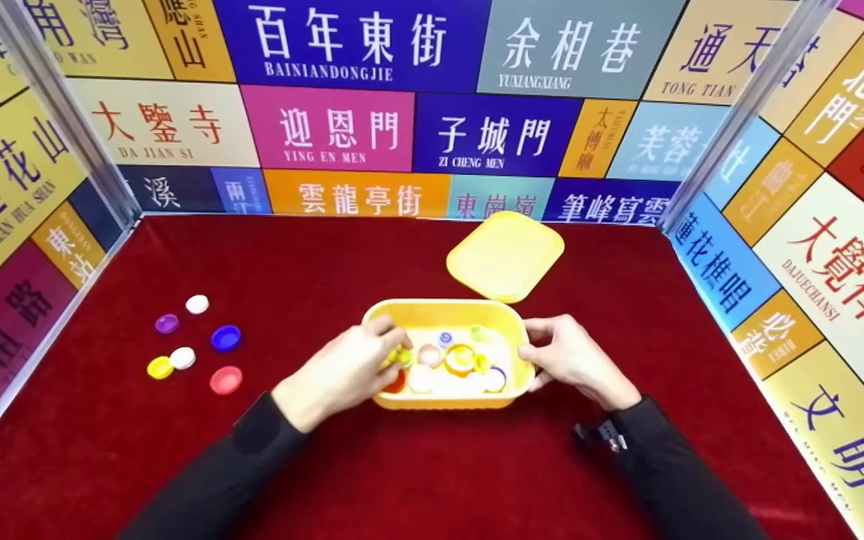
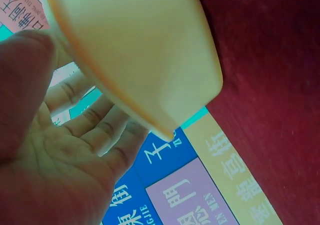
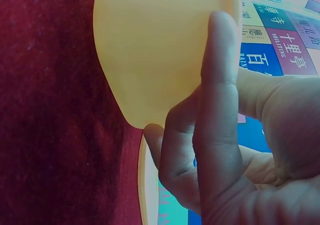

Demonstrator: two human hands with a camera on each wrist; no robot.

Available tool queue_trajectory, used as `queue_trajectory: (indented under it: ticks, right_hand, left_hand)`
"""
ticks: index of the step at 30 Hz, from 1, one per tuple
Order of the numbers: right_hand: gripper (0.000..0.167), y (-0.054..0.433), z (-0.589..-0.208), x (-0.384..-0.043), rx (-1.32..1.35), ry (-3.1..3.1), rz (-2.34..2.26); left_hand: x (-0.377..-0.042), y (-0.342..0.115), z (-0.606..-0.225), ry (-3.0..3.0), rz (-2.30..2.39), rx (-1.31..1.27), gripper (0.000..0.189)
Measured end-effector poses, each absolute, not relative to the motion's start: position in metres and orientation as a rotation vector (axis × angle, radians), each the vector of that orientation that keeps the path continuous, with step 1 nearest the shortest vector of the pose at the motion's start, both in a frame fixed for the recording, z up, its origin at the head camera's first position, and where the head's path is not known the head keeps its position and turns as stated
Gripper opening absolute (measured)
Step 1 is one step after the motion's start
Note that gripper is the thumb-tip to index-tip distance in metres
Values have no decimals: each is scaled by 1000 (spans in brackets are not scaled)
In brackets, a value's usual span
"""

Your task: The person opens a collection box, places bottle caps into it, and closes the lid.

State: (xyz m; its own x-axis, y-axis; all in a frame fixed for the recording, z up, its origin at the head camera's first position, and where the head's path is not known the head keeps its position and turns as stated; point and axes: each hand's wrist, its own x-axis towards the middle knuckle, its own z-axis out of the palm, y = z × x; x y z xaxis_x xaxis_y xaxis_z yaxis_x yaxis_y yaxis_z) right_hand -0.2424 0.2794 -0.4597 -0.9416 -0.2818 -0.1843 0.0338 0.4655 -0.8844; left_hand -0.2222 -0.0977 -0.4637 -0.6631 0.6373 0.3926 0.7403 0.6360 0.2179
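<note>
A yellow plastic box [image 1: 439, 403] with rounded corners stands on the red cloth in the head view, holding several coloured bottle caps. My left hand [image 1: 361, 364] reaches over its left end, fingers bent down among the caps by a yellow-green cap [image 1: 404, 357]; whether they pinch it cannot be told. From the left wrist, the box wall [image 2: 140, 50] hides those fingertips. My right hand [image 1: 571, 356] grips the box's right end, thumb over the rim. In the right wrist view an index finger [image 3: 218, 100] lies along the outside of the wall.
Left on the cloth lie several loose caps: white [image 1: 197, 304], purple [image 1: 166, 323], blue [image 1: 226, 337], yellow [image 1: 160, 367], red [image 1: 226, 380] and another white one [image 1: 182, 358]. A yellow lid [image 1: 507, 255] lies behind the box. Printed panels [image 1: 334, 127] wall the back and sides.
</note>
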Motion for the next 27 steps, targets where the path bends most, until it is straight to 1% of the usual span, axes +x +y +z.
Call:
queue_trajectory:
  ticks: [18, 27]
  right_hand:
    - [48, 281, -463, -242, -222, 2421, -1458]
    - [47, 281, -461, -243, -228, 2424, -1457]
  left_hand:
    - [-217, -92, -465, -2584, -456, -1125, 20]
    - [-219, -95, -460, -2556, -448, -1126, 21]
